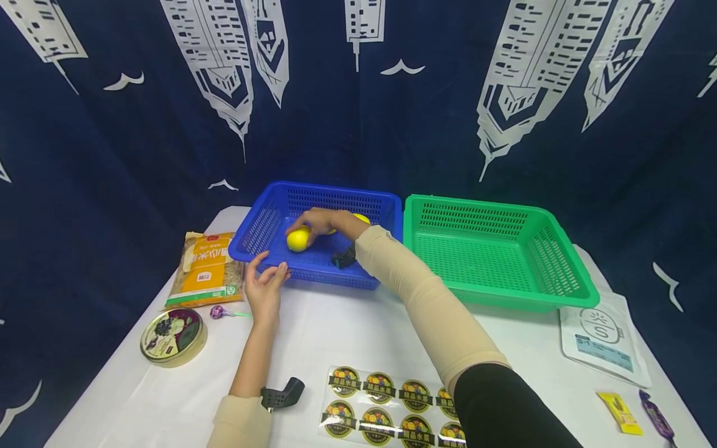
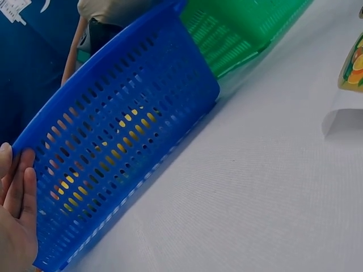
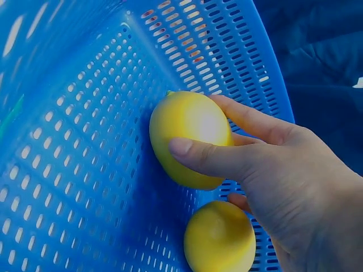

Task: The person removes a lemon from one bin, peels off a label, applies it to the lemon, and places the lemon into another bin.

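Observation:
A blue perforated basket [image 1: 252, 233] stands on the white table, with two yellow lemons inside. My right hand [image 1: 313, 225] reaches into it, and its thumb and fingers grip one lemon [image 1: 297, 240] [image 3: 190, 139] on the basket floor. The second lemon [image 1: 362, 218] [image 3: 220, 238] lies loose just behind that hand. My left hand [image 1: 267, 270] [image 2: 17, 209] rests with straight fingers against the outside of the basket's near-left wall [image 2: 125, 147].
A green basket [image 1: 566, 292] [image 2: 238, 28] stands right of the blue one. A rice packet [image 1: 205, 269], a round tin [image 1: 172, 335] and a lollipop [image 1: 220, 311] lie at the left. A sticker sheet [image 1: 386, 404], white pouch [image 1: 602, 339] and wrapped sweets [image 1: 618, 412] lie nearer me.

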Motion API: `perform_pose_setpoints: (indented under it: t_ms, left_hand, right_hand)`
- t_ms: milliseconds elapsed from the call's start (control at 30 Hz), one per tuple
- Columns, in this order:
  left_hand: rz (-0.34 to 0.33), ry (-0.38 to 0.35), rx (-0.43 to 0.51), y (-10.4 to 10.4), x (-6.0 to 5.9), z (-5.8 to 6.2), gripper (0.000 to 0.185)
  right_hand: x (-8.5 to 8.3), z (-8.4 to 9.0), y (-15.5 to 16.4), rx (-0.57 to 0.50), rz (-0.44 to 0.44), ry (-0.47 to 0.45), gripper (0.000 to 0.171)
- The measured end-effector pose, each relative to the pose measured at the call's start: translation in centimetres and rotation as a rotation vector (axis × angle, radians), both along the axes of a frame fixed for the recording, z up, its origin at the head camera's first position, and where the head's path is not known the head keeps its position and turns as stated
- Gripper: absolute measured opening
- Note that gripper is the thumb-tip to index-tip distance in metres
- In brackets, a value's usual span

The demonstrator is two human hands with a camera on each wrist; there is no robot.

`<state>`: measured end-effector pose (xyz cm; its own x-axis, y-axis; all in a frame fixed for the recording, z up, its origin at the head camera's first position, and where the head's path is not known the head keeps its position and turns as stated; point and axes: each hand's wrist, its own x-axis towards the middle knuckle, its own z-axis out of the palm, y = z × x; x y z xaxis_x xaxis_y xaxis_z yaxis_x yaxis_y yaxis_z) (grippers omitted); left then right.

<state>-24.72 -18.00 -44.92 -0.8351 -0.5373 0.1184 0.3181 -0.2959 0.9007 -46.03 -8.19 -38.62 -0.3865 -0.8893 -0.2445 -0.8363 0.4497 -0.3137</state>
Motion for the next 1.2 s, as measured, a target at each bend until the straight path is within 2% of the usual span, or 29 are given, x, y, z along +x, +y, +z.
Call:
perform_pose_setpoints:
  t_ms: [300,467,633,767,933,1067,1200]
  left_hand:
    - [0.005,-0.033,-0.027,0.0,0.0,0.4,0.045]
    - [0.010,-0.041,-0.039,-0.1,0.1,0.6,0.045]
    - [0.003,-0.032,-0.037,-0.2,0.2,0.7,0.045]
    - [-0.018,-0.058,-0.018,0.0,0.3,1.0,0.046]
    - [-0.054,-0.099,-0.033,0.4,0.9,2.2,0.049]
    - [-0.050,-0.115,-0.071,0.4,1.2,2.7,0.049]
    - [-0.023,-0.129,-0.095,0.1,1.1,2.2,0.050]
  right_hand:
    - [0.2,0.6,0.2,-0.015,-0.031,0.025,0.059]
    - [0.8,2.4,-0.2,-0.061,-0.016,0.072,0.058]
    - [2.0,5.1,-0.1,-0.163,-0.006,0.114,0.057]
    - [4.0,7.2,1.4,-0.300,0.028,0.133,0.056]
    - [7.6,9.2,4.9,-0.429,0.038,0.225,0.055]
    - [11.1,10.0,8.1,-0.503,-0.038,0.249,0.054]
    - [15.0,9.7,11.7,-0.587,-0.121,0.289,0.054]
